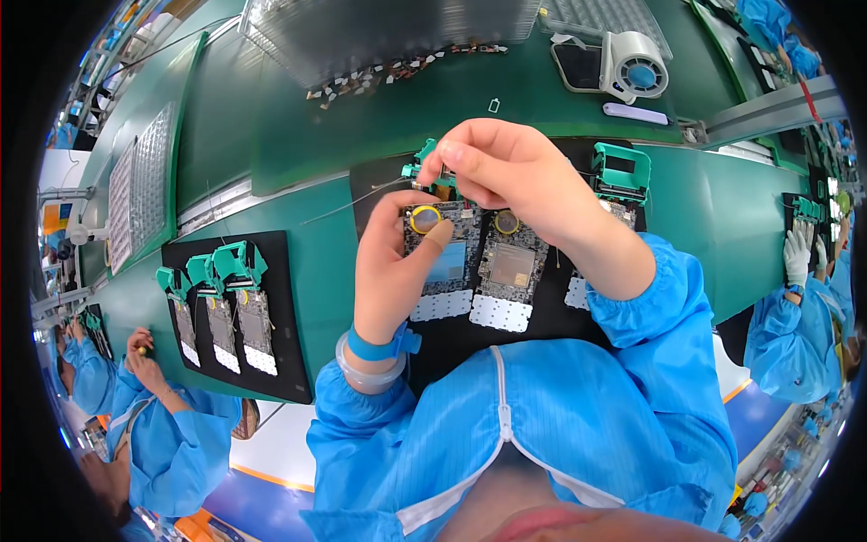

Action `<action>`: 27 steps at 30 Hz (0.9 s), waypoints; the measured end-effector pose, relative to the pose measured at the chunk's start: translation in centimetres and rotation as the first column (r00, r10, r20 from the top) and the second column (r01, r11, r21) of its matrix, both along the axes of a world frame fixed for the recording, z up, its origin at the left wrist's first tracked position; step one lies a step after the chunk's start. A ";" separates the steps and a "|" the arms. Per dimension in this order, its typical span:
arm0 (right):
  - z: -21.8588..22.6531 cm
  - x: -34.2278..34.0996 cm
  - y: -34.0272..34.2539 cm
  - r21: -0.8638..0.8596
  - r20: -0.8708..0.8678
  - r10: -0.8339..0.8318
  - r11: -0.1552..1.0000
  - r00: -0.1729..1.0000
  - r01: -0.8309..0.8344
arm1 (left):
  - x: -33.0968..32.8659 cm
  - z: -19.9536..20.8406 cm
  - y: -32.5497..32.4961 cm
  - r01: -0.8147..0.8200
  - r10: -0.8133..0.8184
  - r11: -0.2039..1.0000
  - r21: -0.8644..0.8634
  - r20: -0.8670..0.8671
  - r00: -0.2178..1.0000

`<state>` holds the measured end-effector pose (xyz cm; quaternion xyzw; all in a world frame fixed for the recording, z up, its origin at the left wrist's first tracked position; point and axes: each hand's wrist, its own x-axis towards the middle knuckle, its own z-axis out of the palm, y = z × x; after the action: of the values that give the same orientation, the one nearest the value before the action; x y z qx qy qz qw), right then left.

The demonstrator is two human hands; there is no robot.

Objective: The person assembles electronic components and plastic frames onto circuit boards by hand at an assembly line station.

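My left hand (397, 257) grips the left edge of a circuit board (449, 257), its thumb and fingers beside a yellow-ringed round part (424, 219). My right hand (510, 172) is closed in a pinch at the board's top end, by a green plastic frame (420, 163); what is between its fingertips is hidden. A thin wire (348, 206) sticks out leftward from there. Right beside it lies a second board (510, 271) with a white perforated lower end. A third board (578, 291), partly behind my right forearm, has a green frame (621, 172) at its top.
On the left, a black mat (280, 316) bears three boards with green frames. Clear trays (388, 27), a heap of small parts (397, 70), a white fan (637, 68) and a pale purple bar (636, 114) are at the back. Co-workers sit left (181, 443) and right (786, 343).
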<state>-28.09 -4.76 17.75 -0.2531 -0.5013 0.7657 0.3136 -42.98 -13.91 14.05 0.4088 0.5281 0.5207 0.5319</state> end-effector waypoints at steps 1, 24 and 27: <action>-0.1 -0.1 -0.1 -0.001 0.002 0.005 1.000 1.000 -0.005 | 0.0 -0.3 0.0 0.019 -0.019 1.000 -0.002 0.030 0.999; -2.8 -0.2 -0.5 0.703 0.220 -0.215 0.711 0.952 -0.002 | -0.8 -0.9 -0.6 0.013 -0.016 0.999 0.042 0.062 0.998; -2.7 -0.4 -0.8 0.785 0.238 -0.253 0.619 0.938 -0.032 | -0.8 -1.0 -0.6 -0.030 0.005 0.986 0.163 0.149 0.989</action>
<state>-28.44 -5.58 15.10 -0.2463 -0.8100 0.3994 0.3518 -43.79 -14.48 13.06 0.4069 0.4460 0.5961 0.5294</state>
